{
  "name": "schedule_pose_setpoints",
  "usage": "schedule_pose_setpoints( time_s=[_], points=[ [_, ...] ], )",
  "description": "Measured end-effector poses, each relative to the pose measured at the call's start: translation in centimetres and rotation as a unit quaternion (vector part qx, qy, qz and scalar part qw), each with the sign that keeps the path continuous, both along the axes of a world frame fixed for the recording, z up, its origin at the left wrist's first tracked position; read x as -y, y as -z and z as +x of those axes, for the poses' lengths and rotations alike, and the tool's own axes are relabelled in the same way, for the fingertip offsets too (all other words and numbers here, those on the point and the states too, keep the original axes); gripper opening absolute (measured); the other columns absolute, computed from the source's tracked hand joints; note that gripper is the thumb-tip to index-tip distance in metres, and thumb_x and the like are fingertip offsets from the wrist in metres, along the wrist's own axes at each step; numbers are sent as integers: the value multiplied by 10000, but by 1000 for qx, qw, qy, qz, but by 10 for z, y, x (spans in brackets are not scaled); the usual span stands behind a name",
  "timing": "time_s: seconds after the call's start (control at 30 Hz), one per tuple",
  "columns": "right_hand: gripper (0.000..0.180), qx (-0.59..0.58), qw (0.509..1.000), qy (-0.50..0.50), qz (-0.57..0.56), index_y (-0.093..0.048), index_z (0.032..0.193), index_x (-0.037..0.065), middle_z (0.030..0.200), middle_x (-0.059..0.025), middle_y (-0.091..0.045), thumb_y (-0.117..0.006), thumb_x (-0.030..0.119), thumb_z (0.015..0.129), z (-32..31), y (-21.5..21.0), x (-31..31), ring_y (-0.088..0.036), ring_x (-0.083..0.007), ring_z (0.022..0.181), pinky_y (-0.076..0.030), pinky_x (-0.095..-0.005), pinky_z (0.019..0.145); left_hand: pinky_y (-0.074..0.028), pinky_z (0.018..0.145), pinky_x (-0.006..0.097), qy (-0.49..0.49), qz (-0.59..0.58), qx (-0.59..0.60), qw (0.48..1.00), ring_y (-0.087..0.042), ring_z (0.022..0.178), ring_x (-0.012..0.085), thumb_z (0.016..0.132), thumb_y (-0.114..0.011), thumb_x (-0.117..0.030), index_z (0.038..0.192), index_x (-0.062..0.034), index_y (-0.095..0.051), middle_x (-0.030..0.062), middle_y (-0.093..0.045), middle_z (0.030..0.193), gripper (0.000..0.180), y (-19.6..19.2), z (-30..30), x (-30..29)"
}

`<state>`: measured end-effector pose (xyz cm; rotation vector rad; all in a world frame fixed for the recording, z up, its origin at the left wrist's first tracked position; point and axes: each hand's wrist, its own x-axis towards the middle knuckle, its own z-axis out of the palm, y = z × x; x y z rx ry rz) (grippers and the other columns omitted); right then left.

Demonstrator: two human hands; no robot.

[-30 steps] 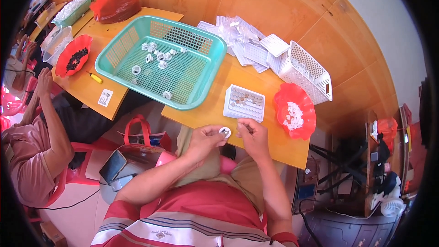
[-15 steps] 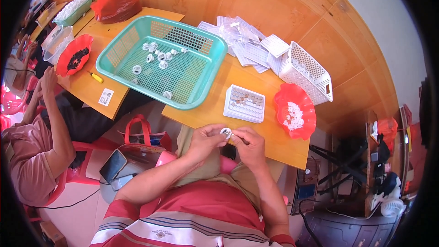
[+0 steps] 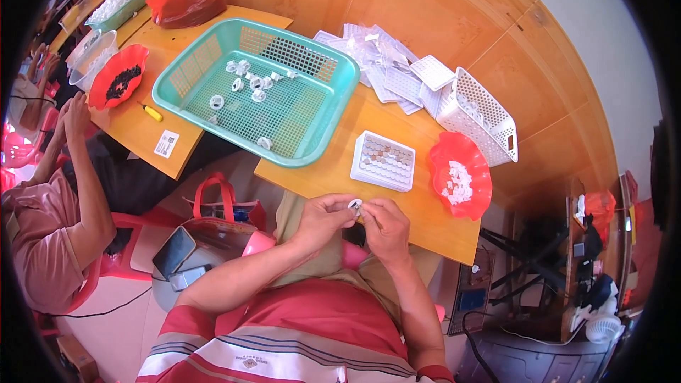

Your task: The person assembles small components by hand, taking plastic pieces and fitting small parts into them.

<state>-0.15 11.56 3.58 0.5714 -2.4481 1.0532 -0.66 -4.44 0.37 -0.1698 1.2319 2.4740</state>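
Observation:
Just off the table's near edge, my left hand (image 3: pixel 325 223) pinches a small white round plastic part (image 3: pixel 355 205) with a dark centre between thumb and fingers. My right hand (image 3: pixel 387 229) meets it from the other side, fingers closed at the part's edge; whatever they grip is too small to make out. Closest beyond my hands is a white tray (image 3: pixel 406 181) with rows of small round metallic pieces in it. Similar white round parts (image 3: pixel 217 102) lie scattered in a big green mesh basket (image 3: pixel 340 110) to the left.
On the right stand a red scalloped dish (image 3: pixel 480 179) of small white pieces and a white basket (image 3: pixel 505 143). White trays (image 3: pixel 403 86) are piled behind. At left are a yellow-handled screwdriver (image 3: pixel 152 112), a red dish (image 3: pixel 139 57) of black pieces and a seated person (image 3: pixel 57 230).
My view has shifted slightly. Both hands stay together at the white part, which is tilted a little differently; my right fingers have closed in nearer to it.

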Motion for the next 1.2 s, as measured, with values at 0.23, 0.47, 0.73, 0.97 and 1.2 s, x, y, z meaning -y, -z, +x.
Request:
schedule_pose_setpoints(
  time_s=[0.23, 0.47, 0.73, 0.97, 1.2],
  points=[
    [150, -43, 999, -2, 19, -674, 908, -8, 870, -149, -653, -687, -61, 768, -1, 3, 0, -653, -293, 771, -521, -344, 675, -534, 747, 227, 1, -8, 2, 1000, -647, 876, 115, 893, -654, -12, 1166, 47, -624, 88, -683, 1018, 280, -2, 0, 0],
    [154, -46, 999, -9, 8, -675, 887, -9, 864, -143, -658, -691, -78, 750, -1, 6, 0, -654, -285, 767, -526, -345, 663, -524, 764, 232, 14, -19, 0, 1000, -639, 875, 108, 890, -657, -24, 1146, 49, -633, 83, -684, 1019, 268, -2, 1, 1],
    [175, -98, 994, 3, 52, -663, 889, 8, 866, -130, -661, -701, -67, 735, 1, 6, 2, -653, -291, 756, -533, -351, 657, -536, 731, 225, 4, -14, -10, 1000, -652, 852, 114, 895, -652, -15, 1136, 54, -640, 95, -693, 986, 250, 0, 0, 0],
    [185, -153, 981, -4, 122, -647, 903, 18, 865, -120, -661, -678, -65, 741, 1, 5, 3, -651, -297, 752, -534, -363, 651, -532, 724, 224, -5, -12, -18, 1000, -648, 831, 113, 883, -658, -2, 1133, 72, -643, 102, -694, 970, 261, 4, 0, -1],
    [179, -105, 993, 9, 55, -654, 868, 40, 803, -111, -671, -682, -73, 733, 1, 5, 3, -651, -280, 725, -526, -350, 635, -525, 706, 219, -1, -32, -19, 999, -639, 817, 101, 886, -663, -11, 1128, 78, -650, 99, -699, 966, 258, 3, 0, -2]
  ],
)
